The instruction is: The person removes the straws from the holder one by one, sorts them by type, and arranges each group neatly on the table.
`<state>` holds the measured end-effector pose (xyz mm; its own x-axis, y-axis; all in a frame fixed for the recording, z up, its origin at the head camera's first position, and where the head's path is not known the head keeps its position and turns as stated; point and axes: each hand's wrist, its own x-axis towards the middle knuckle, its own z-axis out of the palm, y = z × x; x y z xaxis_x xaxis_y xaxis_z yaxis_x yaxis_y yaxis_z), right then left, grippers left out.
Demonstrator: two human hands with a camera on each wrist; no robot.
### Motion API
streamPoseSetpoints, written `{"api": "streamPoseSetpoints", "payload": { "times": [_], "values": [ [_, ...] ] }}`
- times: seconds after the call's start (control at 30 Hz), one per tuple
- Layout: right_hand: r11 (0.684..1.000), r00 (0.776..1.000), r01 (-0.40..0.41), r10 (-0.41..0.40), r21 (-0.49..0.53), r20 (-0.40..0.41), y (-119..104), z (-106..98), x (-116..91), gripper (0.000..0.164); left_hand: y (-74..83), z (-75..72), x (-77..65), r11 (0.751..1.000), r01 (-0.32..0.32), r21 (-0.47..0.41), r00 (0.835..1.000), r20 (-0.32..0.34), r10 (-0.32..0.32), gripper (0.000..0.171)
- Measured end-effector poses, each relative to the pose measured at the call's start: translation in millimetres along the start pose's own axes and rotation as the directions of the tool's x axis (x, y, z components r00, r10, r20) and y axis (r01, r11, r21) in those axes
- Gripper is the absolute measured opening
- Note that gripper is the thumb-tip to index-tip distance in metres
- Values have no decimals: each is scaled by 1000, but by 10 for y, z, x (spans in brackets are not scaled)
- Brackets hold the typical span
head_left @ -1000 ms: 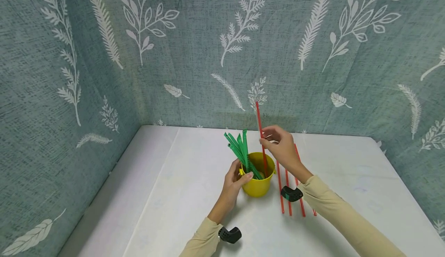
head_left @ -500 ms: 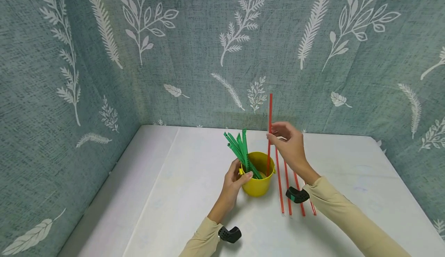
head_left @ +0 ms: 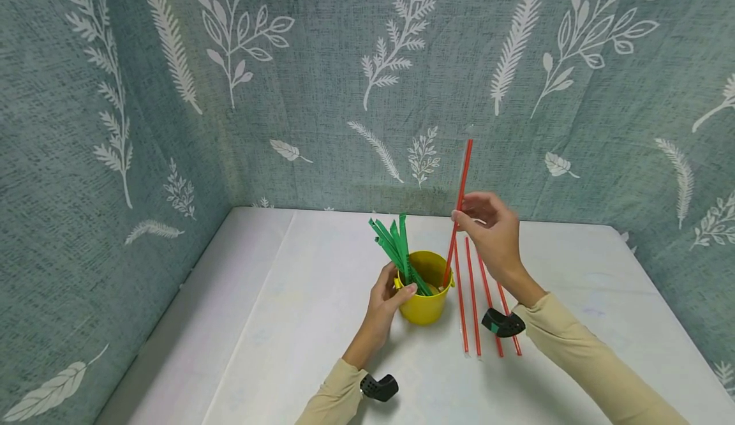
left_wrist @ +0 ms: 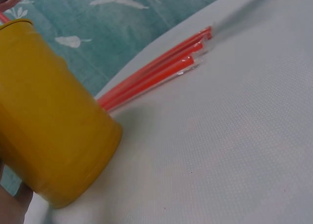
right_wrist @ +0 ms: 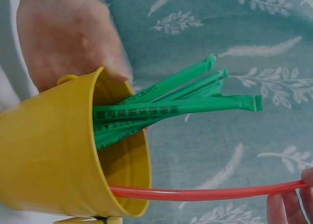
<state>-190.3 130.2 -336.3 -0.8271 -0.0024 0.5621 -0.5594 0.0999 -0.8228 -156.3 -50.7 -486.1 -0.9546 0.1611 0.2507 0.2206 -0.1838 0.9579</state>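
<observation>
Leaf-patterned teal fabric [head_left: 321, 93] backs a white counter [head_left: 275, 323] where a person's left hand [head_left: 381, 302] holds a yellow bucket [head_left: 423, 309], grip curled round its side near the rim. Green-wrapped sticks [head_left: 405, 246] lean within. The right hand [head_left: 496, 237] pinches a red straw [head_left: 462, 186] in its grip, tilted, lower end inside the bucket; four more red straws [head_left: 473, 297] lie just beside it.

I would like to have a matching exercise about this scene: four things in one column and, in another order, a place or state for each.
1. Yellow bucket
2. Green straws
3. Tilted red straw
4. Four other red straws

A. Pinched by the right hand
B. Lying flat on the white table
C. Held by the left hand
D. Marked with dark print

Pairs: 1-C; 2-D; 3-A; 4-B
</observation>
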Motion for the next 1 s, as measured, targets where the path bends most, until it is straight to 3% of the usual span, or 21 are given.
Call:
{"api": "streamPoseSetpoints", "payload": {
  "times": [0.23, 0.4, 0.63, 0.77, 1.0],
  "values": [
    [997, 999, 41, -38, 66, -35, 105, -91, 44, 29, 16, 8, -1, 1000, 1, -12, 1000, 0, -1, 50],
    [996, 997, 45, -40, 76, -66, -6, -136, 46, 29, 30, 10, -4, 1000, -3, 4, 1000, -2, 3, 51],
    [980, 990, 89, -68, 178, -124, -72, -247, 73, 30, 218, 51, -51, 1000, 1, -9, 1000, 17, -1, 50],
    [961, 985, 121, -86, 247, -149, -107, -320, 94, 30, 105, 19, -16, 1000, 10, -24, 1000, 14, -9, 50],
    [966, 986, 100, -64, 238, -154, -93, -447, 81, 31, -4, -12, 1, 1000, -6, -9, 1000, 11, 6, 50]
  ]
}}
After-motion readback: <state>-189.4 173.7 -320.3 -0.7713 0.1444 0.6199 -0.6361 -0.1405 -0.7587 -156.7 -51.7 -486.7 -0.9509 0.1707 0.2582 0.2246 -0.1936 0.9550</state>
